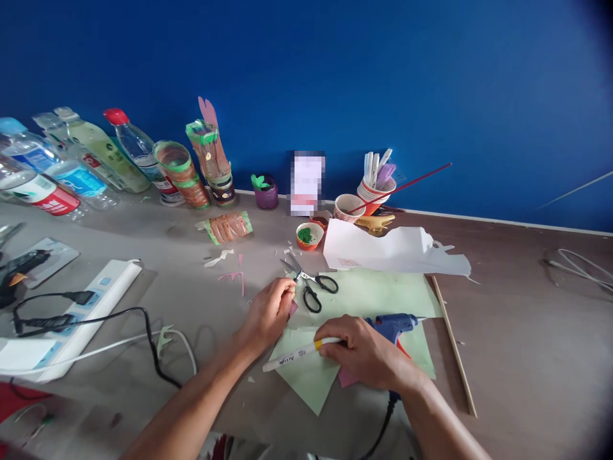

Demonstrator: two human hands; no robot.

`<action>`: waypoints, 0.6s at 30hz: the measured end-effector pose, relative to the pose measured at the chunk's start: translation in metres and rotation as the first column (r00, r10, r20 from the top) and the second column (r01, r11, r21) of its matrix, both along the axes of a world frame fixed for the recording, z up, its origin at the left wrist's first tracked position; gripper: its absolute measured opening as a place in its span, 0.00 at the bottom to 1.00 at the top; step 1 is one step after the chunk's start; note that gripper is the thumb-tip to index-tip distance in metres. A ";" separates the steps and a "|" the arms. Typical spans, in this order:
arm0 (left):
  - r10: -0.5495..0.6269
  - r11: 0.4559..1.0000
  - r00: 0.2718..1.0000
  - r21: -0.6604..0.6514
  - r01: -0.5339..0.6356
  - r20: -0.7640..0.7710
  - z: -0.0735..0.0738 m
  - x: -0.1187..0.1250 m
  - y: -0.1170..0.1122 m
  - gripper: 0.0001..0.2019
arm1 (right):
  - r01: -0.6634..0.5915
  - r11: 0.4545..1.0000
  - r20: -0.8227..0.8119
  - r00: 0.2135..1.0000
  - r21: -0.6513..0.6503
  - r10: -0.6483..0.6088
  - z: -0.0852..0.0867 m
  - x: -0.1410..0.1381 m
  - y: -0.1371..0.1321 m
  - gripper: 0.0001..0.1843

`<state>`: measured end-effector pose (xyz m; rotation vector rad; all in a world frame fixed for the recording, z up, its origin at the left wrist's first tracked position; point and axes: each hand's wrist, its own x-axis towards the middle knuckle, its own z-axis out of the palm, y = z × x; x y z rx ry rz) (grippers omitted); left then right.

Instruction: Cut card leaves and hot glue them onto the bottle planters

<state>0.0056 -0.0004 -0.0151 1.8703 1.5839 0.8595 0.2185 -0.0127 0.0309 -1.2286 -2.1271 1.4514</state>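
Observation:
My right hand [357,348] is wrapped round a white acrylic marker [292,356] with a yellow band, its white end pointing left over pale green paper [306,383]. Fingers closed together, my left hand [271,310] is beside black-handled scissors [311,281], which lie with their blades apart. Whatever it may hold is hidden. A bit of pink paper [293,308] shows beside those fingers. Behind my right hand lies a blue glue gun [393,324], partly covered, and another pink piece [348,377] pokes out below the hand.
A torn white sheet [383,249] and a thin wooden stick [454,348] lie beyond and right. A green paint cup [310,236], a cup of markers [376,191] and painted bottle pieces [228,227] stand or lie near the wall. At left are a power strip [96,313] and bottles [127,140].

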 end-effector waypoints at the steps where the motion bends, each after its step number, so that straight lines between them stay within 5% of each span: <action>1: -0.017 0.999 1.000 0.033 0.018 -0.015 -0.001 0.000 0.000 0.10 | -0.014 1.000 -0.003 1.000 0.015 0.014 0.001 -0.001 -0.001 0.10; 8: -0.077 0.972 0.968 0.196 0.126 -0.241 -0.005 0.005 -0.003 0.10 | -0.146 0.983 0.045 0.989 0.111 0.142 0.004 -0.005 -0.004 0.09; 18: -0.087 0.987 0.937 0.100 0.128 -0.338 -0.010 0.006 -0.002 0.08 | -0.213 0.964 0.116 0.974 0.156 0.197 0.001 -0.004 -0.005 0.06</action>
